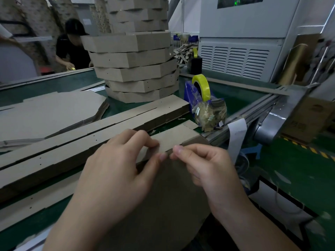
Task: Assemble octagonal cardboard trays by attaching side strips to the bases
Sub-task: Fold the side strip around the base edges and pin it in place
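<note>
A flat brown cardboard base lies tilted in front of me, its far edge against an upright side strip. My left hand lies over the base's left part, its thumb and fingers pinching the strip's near edge. My right hand pinches the same edge just to the right, fingertips almost touching the left hand's. Whether tape is between the fingers I cannot tell.
Long side strips lie in a pile on the green table. Flat bases sit at the left, a tall stack of finished trays behind. A blue tape dispenser with yellow tape stands at the right. Another person works across the table.
</note>
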A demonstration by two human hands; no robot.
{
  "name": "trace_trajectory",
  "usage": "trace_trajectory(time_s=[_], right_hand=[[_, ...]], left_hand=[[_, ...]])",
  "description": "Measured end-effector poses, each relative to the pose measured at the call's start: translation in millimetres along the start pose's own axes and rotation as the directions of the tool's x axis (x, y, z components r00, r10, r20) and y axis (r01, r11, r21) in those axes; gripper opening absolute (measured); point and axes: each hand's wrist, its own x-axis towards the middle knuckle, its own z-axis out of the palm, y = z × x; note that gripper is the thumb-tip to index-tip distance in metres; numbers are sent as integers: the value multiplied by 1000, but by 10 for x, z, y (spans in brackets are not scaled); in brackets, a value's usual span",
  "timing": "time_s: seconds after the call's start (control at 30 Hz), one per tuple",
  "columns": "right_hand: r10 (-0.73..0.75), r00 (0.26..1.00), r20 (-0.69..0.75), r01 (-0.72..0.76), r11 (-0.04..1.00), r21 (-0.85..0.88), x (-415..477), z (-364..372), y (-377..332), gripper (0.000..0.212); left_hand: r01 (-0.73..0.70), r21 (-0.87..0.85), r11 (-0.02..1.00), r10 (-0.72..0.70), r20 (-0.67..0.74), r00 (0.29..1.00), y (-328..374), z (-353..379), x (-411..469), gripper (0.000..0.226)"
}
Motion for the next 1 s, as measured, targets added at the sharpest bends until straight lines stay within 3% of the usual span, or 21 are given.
trace_trajectory(time_s=[0.23, 0.37, 0.47, 0.6, 0.77, 1.0], right_hand=[[79, 991, -104, -81, 997, -7, -18, 51, 40, 26], [80, 994, -77, -86, 993, -82, -14, 25, 49, 34], [126, 992, 5, -125, 983, -132, -11, -37, 42, 33], [219, 968, 120, -197, 966, -170, 36, -129, 37, 27], [239, 950, 202, -195, 957, -217, 89, -141, 52, 21], [338, 912, 231, -287, 930, -230, 152, -205, -63, 30]], left_hand=[[-45, -8, 999, 45, 2, 999, -11, -20, -34, 25], [-85, 11, 996, 82, 159, 984, -16, -80, -32, 23], [-65, 22, 998, 58, 229, 972, -51, -110, -32, 36], [0, -14, 1000, 3, 188, 982, -36, -114, -30, 42], [75, 112, 991, -76, 5, 997, 114, -2, 68, 37], [103, 110, 989, -91, -107, 990, 149, 119, 94, 35]])
